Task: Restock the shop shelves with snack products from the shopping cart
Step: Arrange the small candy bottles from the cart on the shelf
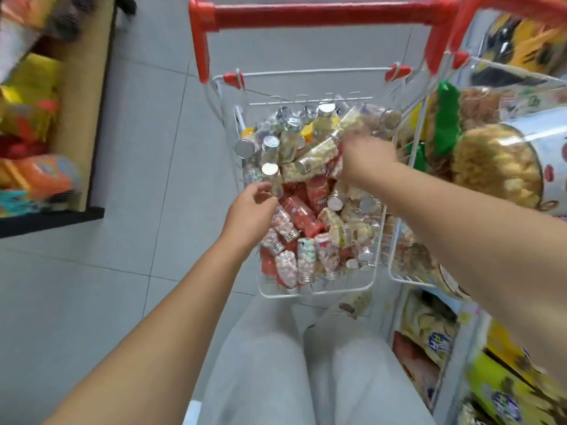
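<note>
A white wire shopping cart (316, 291) with a red handle (322, 13) stands in front of me, full of several clear snack bottles with silver caps. My left hand (250, 210) reaches into the cart, its fingers curled around an upright bottle (271, 174) with a silver cap. My right hand (363, 157) is deeper in the cart and grips several popcorn-filled bottles (319, 154), which stick out to the left and above it. Pink and red bottles (302, 214) lie in the cart's middle.
Shelves on the right hold large snack tubs (503, 167) and bags in a wire basket (408, 271), close against the cart. A wooden shelf (76, 118) with colourful snack packs stands on the left. Grey tiled floor (138, 194) lies between. My grey trousers fill the bottom centre.
</note>
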{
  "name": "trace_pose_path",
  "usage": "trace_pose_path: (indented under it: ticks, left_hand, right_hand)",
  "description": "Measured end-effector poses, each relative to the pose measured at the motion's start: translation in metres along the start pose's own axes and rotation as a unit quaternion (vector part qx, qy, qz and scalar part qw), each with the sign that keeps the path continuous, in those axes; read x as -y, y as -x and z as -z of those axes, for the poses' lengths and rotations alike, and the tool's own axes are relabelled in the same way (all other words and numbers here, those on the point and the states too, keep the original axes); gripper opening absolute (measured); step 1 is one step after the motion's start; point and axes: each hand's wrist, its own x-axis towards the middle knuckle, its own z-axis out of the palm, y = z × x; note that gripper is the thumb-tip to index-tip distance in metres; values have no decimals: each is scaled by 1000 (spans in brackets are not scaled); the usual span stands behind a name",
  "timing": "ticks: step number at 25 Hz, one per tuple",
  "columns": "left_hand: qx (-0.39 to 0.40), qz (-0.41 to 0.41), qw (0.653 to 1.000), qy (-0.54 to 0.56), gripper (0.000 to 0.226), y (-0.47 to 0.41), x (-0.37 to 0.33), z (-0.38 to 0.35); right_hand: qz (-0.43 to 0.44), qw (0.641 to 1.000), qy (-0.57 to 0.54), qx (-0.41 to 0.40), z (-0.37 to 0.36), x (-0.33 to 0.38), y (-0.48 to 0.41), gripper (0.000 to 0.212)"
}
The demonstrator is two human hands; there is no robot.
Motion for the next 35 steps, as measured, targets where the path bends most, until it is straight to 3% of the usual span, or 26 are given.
trace_pose_path:
  ticks: [4,6,8,11,14,16,19,21,23,25,28,30,32,35]
  left_hand:
    - [7,13,1000,18,26,-4,12,-8]
    - [21,14,999,34,24,-2,11,-13]
    - [23,17,998,50,25,-3,7,-17]
    - [66,51,989,125,28,-4,-6,-19]
    - [160,83,953,242,34,-2,-20,-12]
    - [151,71,952,255,29,-2,-21,3]
    - [78,43,966,244,18,0,-9,31]
    - [46,42,959,278,10,3,-2,42]
    - [35,42,951,305,22,5,1,47]
    - [32,43,947,318,32,4,3,48]
    - [16,44,939,341,19,1,5,48]
    - [22,40,933,358,21,1,4,44]
    - [45,36,924,379,23,2,0,36]
    - [100,21,898,428,27,2,-10,25]
  right_hand:
    - [0,990,137,20,-1,9,-17,70]
    - [14,990,137,-1,-5,6,-16,70]
    - [29,996,75,-29,-2,-3,-8,67]
    - [92,990,-68,-83,9,-4,24,81]
    - [215,949,-227,-36,11,26,67,94]
    - [242,924,-297,3,6,45,69,85]
    - [214,911,-346,-71,4,71,29,46]
    - [216,928,-289,-89,2,94,2,48]
    - [218,945,-233,-75,-4,116,-16,52]
    - [212,940,-250,-95,-8,117,-18,43]
    - [143,867,-471,-81,-5,81,-6,41]
    - [102,765,-636,12,-2,50,12,41]
    - [93,678,-724,84,0,28,29,40]
    - [101,635,-758,110,3,9,40,27]
